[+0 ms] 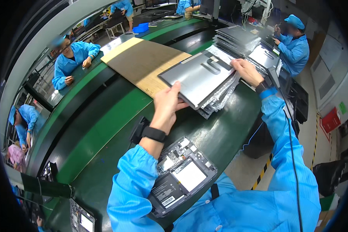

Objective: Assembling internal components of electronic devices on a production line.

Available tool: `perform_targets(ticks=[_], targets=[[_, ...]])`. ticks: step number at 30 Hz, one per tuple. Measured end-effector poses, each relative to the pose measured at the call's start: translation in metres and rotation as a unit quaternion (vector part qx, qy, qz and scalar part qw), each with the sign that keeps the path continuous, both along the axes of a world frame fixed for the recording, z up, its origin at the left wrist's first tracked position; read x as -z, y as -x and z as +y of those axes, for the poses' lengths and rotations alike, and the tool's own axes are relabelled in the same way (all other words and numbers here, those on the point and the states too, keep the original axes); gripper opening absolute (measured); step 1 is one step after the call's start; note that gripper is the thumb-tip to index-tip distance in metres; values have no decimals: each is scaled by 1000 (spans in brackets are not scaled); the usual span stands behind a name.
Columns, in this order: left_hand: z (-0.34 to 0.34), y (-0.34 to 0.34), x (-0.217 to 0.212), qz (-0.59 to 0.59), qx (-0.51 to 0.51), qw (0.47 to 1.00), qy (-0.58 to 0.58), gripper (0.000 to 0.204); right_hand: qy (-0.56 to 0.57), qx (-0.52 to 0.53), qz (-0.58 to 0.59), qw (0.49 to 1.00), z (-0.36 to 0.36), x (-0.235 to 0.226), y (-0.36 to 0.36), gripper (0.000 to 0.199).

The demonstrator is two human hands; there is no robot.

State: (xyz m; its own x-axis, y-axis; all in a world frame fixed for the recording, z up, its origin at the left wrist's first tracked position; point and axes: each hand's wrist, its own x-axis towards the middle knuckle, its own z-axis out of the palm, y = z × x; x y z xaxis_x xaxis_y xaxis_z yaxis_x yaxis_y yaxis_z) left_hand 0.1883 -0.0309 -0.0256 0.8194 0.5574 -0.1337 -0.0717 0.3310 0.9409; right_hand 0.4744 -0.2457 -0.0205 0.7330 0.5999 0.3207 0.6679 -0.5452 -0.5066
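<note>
Both hands, left hand [167, 101] and right hand [246, 71], grip the grey back cover [199, 77] by opposite edges, fingers clenched. It looks thin, stiff and light (probably slippery); edges suit best.

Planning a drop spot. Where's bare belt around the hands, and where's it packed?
Free: the green belt left of the left hand, between the brown board and the open device. A smaller dark patch lies between that device and the stack of grey panels. Crowded: the far right, around the right hand, with bagged panels stacked close.
</note>
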Motion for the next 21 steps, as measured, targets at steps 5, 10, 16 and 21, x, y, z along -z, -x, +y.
perform_targets(ticks=[5, 10, 16, 21], targets=[[37, 69, 0, -72, -12, 996, 42, 30, 224, 25, -170, 959, 1, -22, 21, 44], [79, 206, 19, -81, -135, 987, -27, 37, -129, -56, -238, 961, -1, -8, 65, 39], [1, 238, -37, 60, -201, 977, -24, 42, -208, 380, -409, 803, -243, 67, -44, 52], [-25, 245, -27, 97, -210, 971, -61, 40, 326, 457, -31, 827, -305, 225, -98, 37]])
